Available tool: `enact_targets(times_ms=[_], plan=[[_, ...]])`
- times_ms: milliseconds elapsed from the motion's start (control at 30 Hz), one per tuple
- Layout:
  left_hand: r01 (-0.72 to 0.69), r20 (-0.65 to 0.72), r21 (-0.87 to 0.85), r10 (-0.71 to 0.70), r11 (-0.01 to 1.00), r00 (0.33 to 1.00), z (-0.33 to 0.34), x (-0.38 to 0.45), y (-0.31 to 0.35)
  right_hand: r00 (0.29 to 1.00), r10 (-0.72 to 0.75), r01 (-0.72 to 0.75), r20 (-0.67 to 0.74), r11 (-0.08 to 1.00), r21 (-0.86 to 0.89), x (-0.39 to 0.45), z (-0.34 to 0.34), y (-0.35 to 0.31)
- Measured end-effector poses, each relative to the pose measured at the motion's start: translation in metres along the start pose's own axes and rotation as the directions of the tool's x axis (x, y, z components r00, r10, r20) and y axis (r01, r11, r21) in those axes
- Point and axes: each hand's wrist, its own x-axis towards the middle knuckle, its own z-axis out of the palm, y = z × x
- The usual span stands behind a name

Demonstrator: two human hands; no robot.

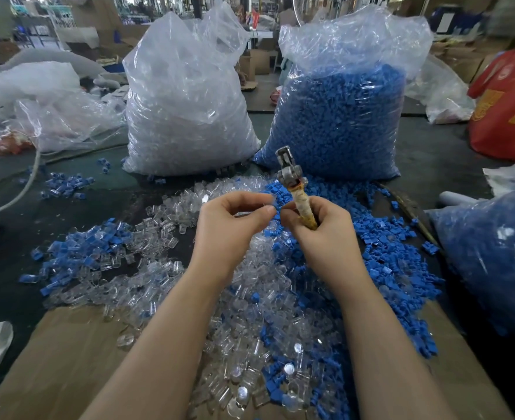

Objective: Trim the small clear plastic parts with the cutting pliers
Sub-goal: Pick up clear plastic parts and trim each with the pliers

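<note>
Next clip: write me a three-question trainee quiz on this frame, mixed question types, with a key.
1. True or false: the right hand grips the cutting pliers with the metal head pointing up, away from the person.
2. Which bag stands further to the person's left? A) the bag of clear parts B) the bag of blue parts C) the red bag
3. Fill in: the left hand pinches a small ____ plastic part between thumb and fingers.

Key
1. True
2. A
3. clear
</note>
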Motion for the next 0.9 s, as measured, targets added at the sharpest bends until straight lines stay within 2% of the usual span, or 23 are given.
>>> enact_targets(times_ms=[167, 300, 500, 700, 900], plan=[[0.069, -0.044, -0.209, -0.080, 0.975, 0.996, -0.004, 0.003, 0.002, 0.999, 0.032, -0.032, -0.027, 1.000, 0.000, 0.001, -0.005, 0.002], [0.060, -0.053, -0.276, -0.077, 0.959, 0.996, -0.005, 0.004, 0.002, 0.998, 0.060, -0.060, 0.022, 0.998, -0.022, 0.000, -0.009, 0.003], [0.046, -0.075, -0.245, -0.066, 0.968, 0.995, -0.007, 0.003, 0.002, 0.997, 0.061, -0.058, 0.057, 0.997, -0.048, -0.001, -0.010, 0.001], [-0.008, -0.070, 0.017, 0.009, 1.000, 0.997, 0.002, -0.001, 0.000, 0.999, -0.052, 0.052, -0.013, 0.998, -0.037, -0.002, -0.001, -0.004], [-0.028, -0.076, 0.042, 0.031, 0.999, 0.997, 0.007, -0.003, 0.000, 0.998, -0.051, 0.049, -0.027, 0.996, -0.069, -0.001, 0.000, -0.003]])
